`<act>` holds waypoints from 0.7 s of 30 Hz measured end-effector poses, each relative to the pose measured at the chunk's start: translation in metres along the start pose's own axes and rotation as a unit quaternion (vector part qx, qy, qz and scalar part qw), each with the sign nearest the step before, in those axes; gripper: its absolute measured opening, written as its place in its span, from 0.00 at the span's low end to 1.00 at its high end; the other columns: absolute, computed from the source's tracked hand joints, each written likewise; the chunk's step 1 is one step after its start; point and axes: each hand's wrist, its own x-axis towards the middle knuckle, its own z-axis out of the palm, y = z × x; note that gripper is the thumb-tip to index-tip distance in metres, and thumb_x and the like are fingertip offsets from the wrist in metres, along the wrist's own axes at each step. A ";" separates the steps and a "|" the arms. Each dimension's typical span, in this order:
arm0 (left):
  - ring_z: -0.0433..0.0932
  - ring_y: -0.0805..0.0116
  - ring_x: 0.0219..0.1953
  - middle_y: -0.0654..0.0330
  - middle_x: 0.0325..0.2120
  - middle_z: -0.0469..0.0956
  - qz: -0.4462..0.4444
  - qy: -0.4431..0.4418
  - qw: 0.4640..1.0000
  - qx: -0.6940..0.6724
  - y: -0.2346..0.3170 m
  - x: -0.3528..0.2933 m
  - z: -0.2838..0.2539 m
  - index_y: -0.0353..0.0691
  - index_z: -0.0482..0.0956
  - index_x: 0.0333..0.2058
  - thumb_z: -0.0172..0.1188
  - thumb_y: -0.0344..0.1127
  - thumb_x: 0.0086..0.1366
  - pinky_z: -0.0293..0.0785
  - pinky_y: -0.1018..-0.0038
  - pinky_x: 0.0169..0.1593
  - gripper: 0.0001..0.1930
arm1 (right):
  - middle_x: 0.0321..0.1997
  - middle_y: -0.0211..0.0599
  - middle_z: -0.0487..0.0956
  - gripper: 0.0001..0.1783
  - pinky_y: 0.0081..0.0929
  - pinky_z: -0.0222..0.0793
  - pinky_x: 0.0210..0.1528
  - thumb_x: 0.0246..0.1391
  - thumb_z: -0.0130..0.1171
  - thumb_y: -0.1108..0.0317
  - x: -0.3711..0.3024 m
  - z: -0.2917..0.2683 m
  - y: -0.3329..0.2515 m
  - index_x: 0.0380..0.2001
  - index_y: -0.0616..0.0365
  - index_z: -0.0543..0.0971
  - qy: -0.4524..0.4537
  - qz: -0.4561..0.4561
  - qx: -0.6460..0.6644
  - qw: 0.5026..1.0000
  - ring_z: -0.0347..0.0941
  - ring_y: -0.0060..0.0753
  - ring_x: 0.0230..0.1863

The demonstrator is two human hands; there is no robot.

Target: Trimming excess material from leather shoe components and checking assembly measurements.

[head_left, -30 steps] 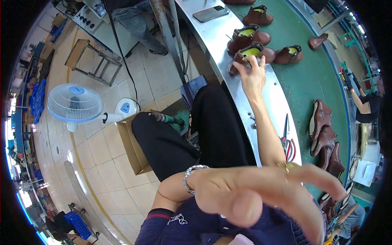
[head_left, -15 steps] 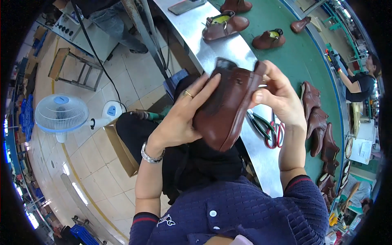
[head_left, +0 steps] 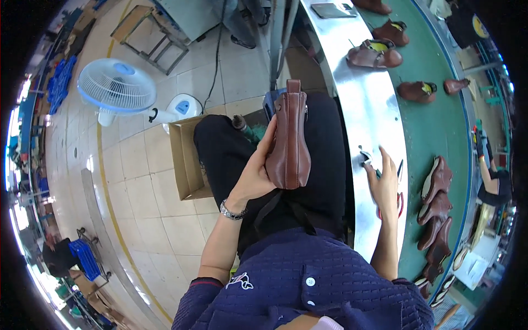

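Observation:
A brown leather ankle boot stands over my lap, with a seam down its middle and a loop tab at its upper end. My left hand is closed round its left side. To the right, my right hand is over the metal bench, its fingers apart and no longer on the boot. The metal jaws of a pair of pliers show beside its thumb. Partly hidden under that hand are red-handled scissors.
Along the right, a green work surface bears several brown shoes, some in a row. A phone lies at the metal bench's far end. A fan, a cardboard box and a stool are at left.
My right hand has let go of the boot and moved right and down to the tools on the bench. The boot, in my left hand, has turned more upright. The view has shifted.

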 end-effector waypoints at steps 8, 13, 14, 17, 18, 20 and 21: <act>0.53 0.64 0.70 0.56 0.69 0.50 -0.005 -0.012 1.000 -0.002 0.011 0.035 0.000 0.42 0.42 0.70 0.74 0.27 0.46 0.51 0.67 0.69 0.58 | 0.56 0.48 0.74 0.23 0.34 0.67 0.57 0.60 0.57 0.68 0.008 -0.032 -0.032 0.57 0.63 0.70 -0.084 0.137 0.276 0.948 0.72 0.42 0.55; 0.60 0.52 0.65 0.49 0.66 0.56 0.091 -0.088 0.965 0.231 0.013 0.104 0.047 0.48 0.57 0.67 0.71 0.30 0.45 0.56 0.62 0.65 0.50 | 0.61 0.45 0.72 0.27 0.30 0.66 0.58 0.65 0.52 0.65 0.059 -0.101 -0.080 0.64 0.64 0.63 -0.049 0.095 0.569 0.816 0.70 0.33 0.58; 0.63 0.50 0.63 0.48 0.65 0.57 0.143 -0.111 0.940 0.290 0.016 0.118 0.064 0.52 0.60 0.67 0.71 0.30 0.43 0.58 0.61 0.64 0.49 | 0.61 0.47 0.71 0.29 0.30 0.65 0.58 0.65 0.52 0.64 0.065 -0.118 -0.083 0.65 0.65 0.61 -0.035 0.089 0.587 0.804 0.69 0.33 0.59; 0.66 0.45 0.58 0.41 0.62 0.58 0.169 -0.116 0.924 0.323 0.015 0.145 0.108 0.62 0.65 0.64 0.68 0.27 0.41 0.61 0.57 0.60 0.47 | 0.55 0.46 0.76 0.29 0.27 0.68 0.57 0.63 0.55 0.68 0.084 -0.142 -0.067 0.63 0.70 0.62 0.010 0.156 0.488 0.859 0.72 0.30 0.55; 0.66 0.44 0.58 0.40 0.63 0.57 0.175 -0.127 0.927 0.308 0.010 0.154 0.117 0.63 0.65 0.64 0.68 0.26 0.41 0.61 0.57 0.60 0.47 | 0.54 0.46 0.77 0.28 0.25 0.69 0.56 0.62 0.56 0.69 0.087 -0.146 -0.052 0.62 0.71 0.64 0.024 0.166 0.498 0.851 0.73 0.29 0.53; 0.64 0.41 0.59 0.38 0.63 0.54 0.185 -0.151 0.929 0.284 -0.003 0.165 0.133 0.63 0.65 0.64 0.67 0.24 0.40 0.59 0.55 0.60 0.48 | 0.52 0.45 0.78 0.27 0.24 0.69 0.56 0.61 0.57 0.70 0.090 -0.159 -0.045 0.59 0.72 0.66 0.036 0.202 0.508 0.836 0.74 0.28 0.52; 0.62 0.40 0.60 0.36 0.64 0.52 0.206 -0.149 0.924 0.284 -0.015 0.168 0.142 0.63 0.65 0.64 0.67 0.24 0.40 0.57 0.54 0.62 0.49 | 0.52 0.45 0.78 0.27 0.24 0.69 0.56 0.60 0.58 0.70 0.090 -0.159 -0.040 0.59 0.72 0.67 0.039 0.203 0.466 0.860 0.74 0.27 0.51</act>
